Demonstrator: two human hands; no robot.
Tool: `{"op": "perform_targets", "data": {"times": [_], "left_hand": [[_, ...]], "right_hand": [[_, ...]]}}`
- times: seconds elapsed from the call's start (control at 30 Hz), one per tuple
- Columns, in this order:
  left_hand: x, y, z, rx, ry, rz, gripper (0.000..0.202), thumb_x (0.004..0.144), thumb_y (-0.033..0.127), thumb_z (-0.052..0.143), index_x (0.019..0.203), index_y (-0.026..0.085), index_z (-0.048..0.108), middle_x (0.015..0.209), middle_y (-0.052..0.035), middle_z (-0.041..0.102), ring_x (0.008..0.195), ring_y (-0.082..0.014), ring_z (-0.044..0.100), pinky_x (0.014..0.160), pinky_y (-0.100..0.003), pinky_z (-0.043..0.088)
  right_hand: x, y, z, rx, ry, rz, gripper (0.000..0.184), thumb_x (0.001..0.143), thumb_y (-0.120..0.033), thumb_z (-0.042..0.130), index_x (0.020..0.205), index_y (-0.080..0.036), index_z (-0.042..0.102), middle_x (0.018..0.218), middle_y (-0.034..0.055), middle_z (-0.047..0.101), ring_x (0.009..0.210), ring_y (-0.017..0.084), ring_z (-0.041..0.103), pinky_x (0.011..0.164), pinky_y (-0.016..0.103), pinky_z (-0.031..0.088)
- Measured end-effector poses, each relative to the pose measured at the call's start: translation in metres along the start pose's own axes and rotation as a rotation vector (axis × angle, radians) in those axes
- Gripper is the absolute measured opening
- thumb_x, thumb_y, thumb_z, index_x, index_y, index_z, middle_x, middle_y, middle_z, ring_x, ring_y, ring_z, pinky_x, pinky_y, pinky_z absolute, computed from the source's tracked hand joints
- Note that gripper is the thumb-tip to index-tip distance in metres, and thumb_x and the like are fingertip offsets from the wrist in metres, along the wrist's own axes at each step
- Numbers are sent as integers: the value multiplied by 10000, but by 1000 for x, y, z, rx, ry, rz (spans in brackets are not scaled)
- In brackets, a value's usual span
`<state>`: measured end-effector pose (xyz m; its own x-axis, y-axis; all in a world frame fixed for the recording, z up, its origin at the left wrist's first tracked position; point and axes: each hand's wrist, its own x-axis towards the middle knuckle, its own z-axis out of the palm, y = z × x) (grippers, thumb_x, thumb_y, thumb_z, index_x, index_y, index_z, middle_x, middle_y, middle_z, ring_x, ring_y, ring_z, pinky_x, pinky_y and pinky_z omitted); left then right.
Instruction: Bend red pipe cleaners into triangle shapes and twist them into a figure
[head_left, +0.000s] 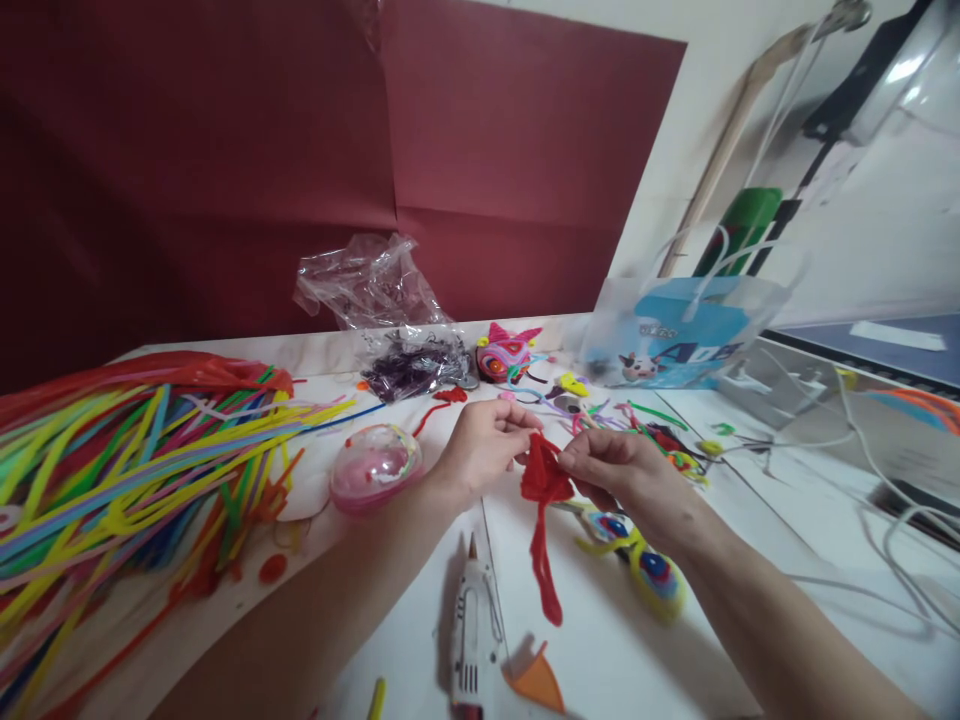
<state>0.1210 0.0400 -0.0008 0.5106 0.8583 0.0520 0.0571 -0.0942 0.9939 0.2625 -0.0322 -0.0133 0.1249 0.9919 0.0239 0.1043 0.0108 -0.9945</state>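
Note:
Both my hands pinch a red pipe-cleaner piece (545,472), folded into a flat fan shape with a long tail hanging down. My left hand (491,440) grips its upper left side, fingertips closed together. On the right edge, my right hand (622,470) holds it between thumb and fingers. Just below my right hand lies a yellow pipe-cleaner piece with blue, white and red eye-like rounds (654,568). A white pen-shaped tool with a pointed copper-coloured tip (471,630) rests on the table below my hands. Beside it is an orange fan-shaped piece (538,682).
A large heap of coloured pipe cleaners (150,480) covers the left. Behind are a pink clear-domed container (376,465), a plastic bag of dark strands (412,362) and a pink pipe-cleaner head (506,355). A translucent gift bag (682,335) and white cables (847,420) lie right.

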Motion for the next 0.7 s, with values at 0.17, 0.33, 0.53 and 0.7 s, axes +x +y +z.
{"op": "perform_targets", "data": {"times": [0.17, 0.33, 0.53, 0.7], "left_hand": [[-7, 1, -4, -35, -8, 36, 170, 648, 40, 506, 738, 132, 616, 566, 35, 562, 460, -49, 473, 449, -167, 378], [-5, -7, -8, 8, -10, 17, 152, 667, 54, 512, 725, 139, 624, 583, 36, 573, 468, -48, 470, 477, -176, 379], [7, -39, -10, 39, -51, -130, 104, 666, 72, 544, 712, 116, 626, 551, 14, 581, 441, -67, 485, 444, -189, 361], [8, -35, -23, 79, 33, -125, 146, 704, 247, 588, 722, 109, 630, 624, -19, 617, 473, -78, 495, 443, -190, 342]], "right_hand": [[-3, -1, 3, -6, 32, -3, 326, 636, -419, 689, 549, -153, 522, 377, -70, 413, 333, 33, 305, 339, 174, 188], [-5, -2, 7, 39, 60, 16, 303, 619, -391, 707, 535, -155, 535, 376, -53, 451, 323, 45, 352, 321, 170, 216], [-3, -1, 8, 276, 30, 78, 301, 594, -357, 743, 549, -151, 528, 450, -8, 577, 313, 58, 451, 306, 163, 290], [0, 1, 7, 384, 71, 96, 288, 569, -334, 761, 575, -146, 543, 483, 7, 613, 314, 68, 478, 299, 164, 332]]}}
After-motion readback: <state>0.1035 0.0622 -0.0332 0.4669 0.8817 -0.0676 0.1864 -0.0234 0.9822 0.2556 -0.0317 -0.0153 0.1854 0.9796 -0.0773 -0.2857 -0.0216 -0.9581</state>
